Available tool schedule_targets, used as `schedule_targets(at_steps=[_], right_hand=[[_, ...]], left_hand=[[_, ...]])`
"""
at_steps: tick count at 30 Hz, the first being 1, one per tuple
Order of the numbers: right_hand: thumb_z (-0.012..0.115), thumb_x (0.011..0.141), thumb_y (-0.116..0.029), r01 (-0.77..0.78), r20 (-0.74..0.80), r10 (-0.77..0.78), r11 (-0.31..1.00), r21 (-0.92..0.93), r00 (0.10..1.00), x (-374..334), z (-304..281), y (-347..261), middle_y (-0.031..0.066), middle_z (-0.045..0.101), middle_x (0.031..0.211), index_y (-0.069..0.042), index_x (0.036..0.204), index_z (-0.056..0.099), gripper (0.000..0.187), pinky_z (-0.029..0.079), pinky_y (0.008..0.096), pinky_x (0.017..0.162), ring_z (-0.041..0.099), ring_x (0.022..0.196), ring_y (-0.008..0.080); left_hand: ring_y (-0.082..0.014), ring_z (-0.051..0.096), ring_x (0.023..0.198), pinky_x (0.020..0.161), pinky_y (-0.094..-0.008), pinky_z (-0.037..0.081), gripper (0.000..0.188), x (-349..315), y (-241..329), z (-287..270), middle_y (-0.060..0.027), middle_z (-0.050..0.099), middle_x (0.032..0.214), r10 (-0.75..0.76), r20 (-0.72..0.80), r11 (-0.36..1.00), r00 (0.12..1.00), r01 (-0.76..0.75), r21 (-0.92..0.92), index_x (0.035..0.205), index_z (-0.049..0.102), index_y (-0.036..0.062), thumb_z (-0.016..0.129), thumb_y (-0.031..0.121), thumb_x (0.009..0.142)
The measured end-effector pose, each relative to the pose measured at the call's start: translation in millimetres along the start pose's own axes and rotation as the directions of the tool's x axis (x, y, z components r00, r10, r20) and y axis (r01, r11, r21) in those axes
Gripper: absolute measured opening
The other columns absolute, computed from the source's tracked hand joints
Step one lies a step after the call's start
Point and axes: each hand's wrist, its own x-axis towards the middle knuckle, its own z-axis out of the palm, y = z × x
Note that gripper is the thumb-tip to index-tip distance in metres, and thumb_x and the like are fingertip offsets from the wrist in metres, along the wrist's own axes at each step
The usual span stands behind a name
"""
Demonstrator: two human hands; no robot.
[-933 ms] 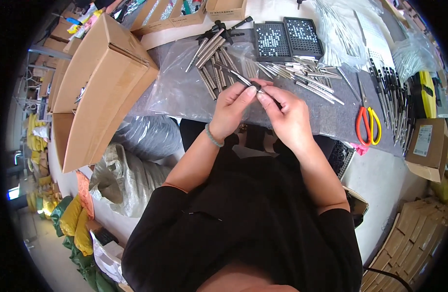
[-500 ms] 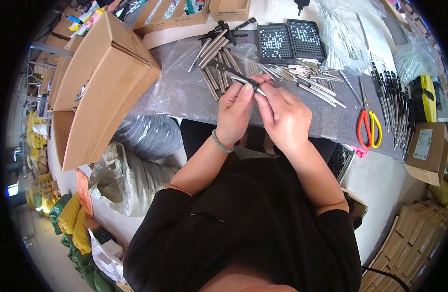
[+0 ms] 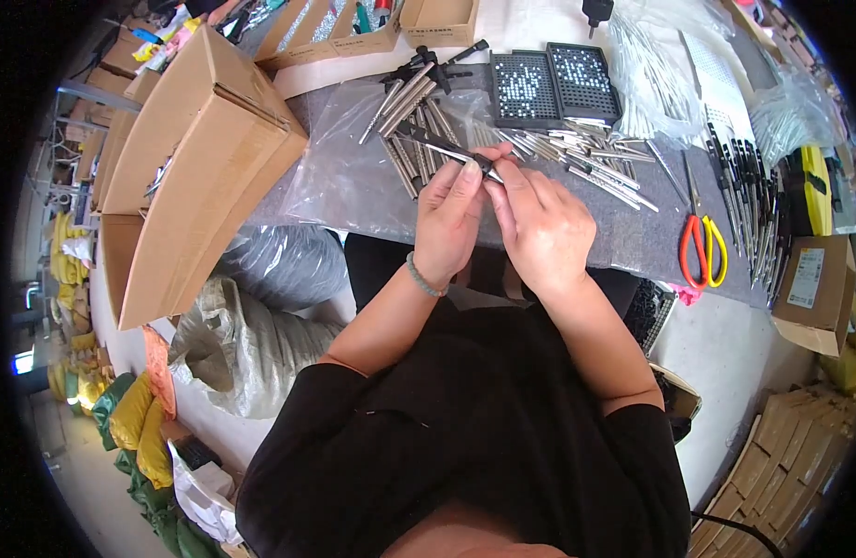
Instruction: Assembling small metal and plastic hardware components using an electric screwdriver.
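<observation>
Pinching a slim dark tool (image 3: 451, 149) at its near end, left hand (image 3: 449, 223) and right hand (image 3: 544, 228) both curl closed on it, touching, above the grey mat (image 3: 354, 186). Beyond the hands, metal rods (image 3: 577, 158) lie on the mat; two black trays (image 3: 554, 84) farther; scissors (image 3: 702, 251) at the mat's right end.

Workbench (image 3: 633, 244), grey mat over a pale top. On it: clear plastic sheet (image 3: 354, 181) at 10 o'clock; heap of metal rods (image 3: 414, 107) (some black-tipped) at 12; two black grid trays (image 3: 554, 84) beside them; loose silver rods (image 3: 586, 158) at 1; orange-and-yellow scissors (image 3: 700, 249) at 3; open cardboard box (image 3: 191, 167) at 9.
</observation>
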Motion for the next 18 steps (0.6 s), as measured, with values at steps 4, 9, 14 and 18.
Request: schedule_targets(at_steps=[4,9,14,18], right_hand=[[0.062,0.082,-0.026,-0.109,0.269,0.095,0.993,0.039,0.958,-2.4,-15.8,4.4,0.0065,0.060,0.073,-0.008,0.098,0.057,0.025,0.048,0.0352,0.050,0.061,0.058,0.0240],[0.060,0.085,-0.026,-0.091,0.325,0.072,0.995,0.041,0.943,-7.5,-17.4,3.7,0.0087,0.058,0.068,-0.006,0.084,0.050,0.022,0.048,0.0366,0.048,0.061,0.055,0.0273],[0.056,0.088,-0.029,-0.158,0.366,0.119,0.984,0.079,0.923,-8.6,-8.1,1.3,0.0122,0.061,0.072,-0.004,0.089,0.053,0.026,0.050,0.0380,0.053,0.062,0.061,0.0304],[0.044,0.096,-0.035,-0.616,0.673,0.157,0.587,0.525,0.723,9.0,-27.0,24.8,0.0165,0.067,0.092,0.001,0.118,0.052,0.044,0.051,0.0352,0.070,0.065,0.076,0.0248]], left_hand=[[-0.0267,0.051,0.114,0.100,-0.0408,0.038,0.030,1.1,6.1,-5.2,-0.0183,0.054,0.123,0.013,-0.012,0.998,1.000,-0.012,0.070,0.117,0.051,-0.0028,0.038,0.016,0.098],[-0.0275,0.054,0.111,0.099,-0.0422,0.038,0.029,-2.0,2.3,-8.1,-0.0204,0.054,0.122,0.042,0.081,0.985,0.996,-0.055,0.164,0.115,0.052,-0.0026,0.041,0.017,0.097],[-0.0268,0.054,0.111,0.099,-0.0417,0.038,0.028,-4.1,-0.1,-11.6,-0.0205,0.055,0.121,-0.021,0.074,0.993,0.997,0.012,0.115,0.113,0.053,-0.0018,0.040,0.018,0.098],[-0.0267,0.056,0.109,0.097,-0.0402,0.041,0.031,-2.4,5.3,-8.4,-0.0190,0.057,0.119,-0.035,-0.038,0.993,0.999,0.039,0.111,0.113,0.053,-0.0011,0.037,0.021,0.099]])
